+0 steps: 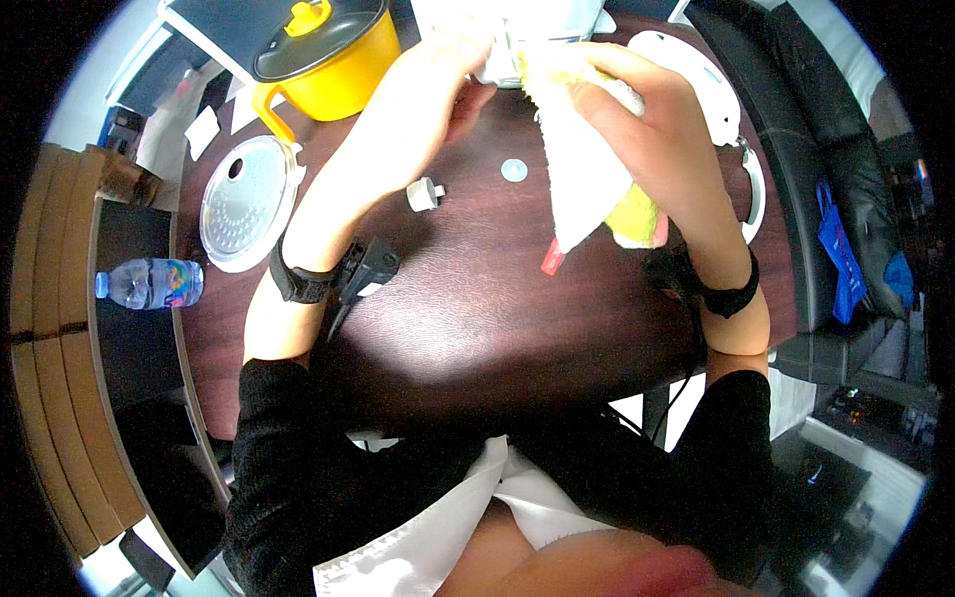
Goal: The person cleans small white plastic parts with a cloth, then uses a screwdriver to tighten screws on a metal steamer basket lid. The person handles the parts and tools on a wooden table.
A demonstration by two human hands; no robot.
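Observation:
My right hand point(662, 124) is closed round a fluffy towel point(582, 184), white with yellow-green parts and a small red tag at its lower corner. The towel's upper end touches the near side of a white appliance point(557, 22) at the far middle of the table. Against that same appliance, my left hand point(433, 85) has its fingers curled; strong glare hides exactly what part they grip. Below my hands a small white cap-like part point(424, 194) and a small translucent disc point(514, 170) lie on the table.
Left of my left arm stands a yellow pot point(358, 75) with a dark lid, and a clear perforated lid point(244, 214) lies nearer. A water bottle point(149, 285) lies at the left. White rounded part point(691, 85) and white handle-shaped piece point(755, 194) are at the right, by a black sofa point(846, 129).

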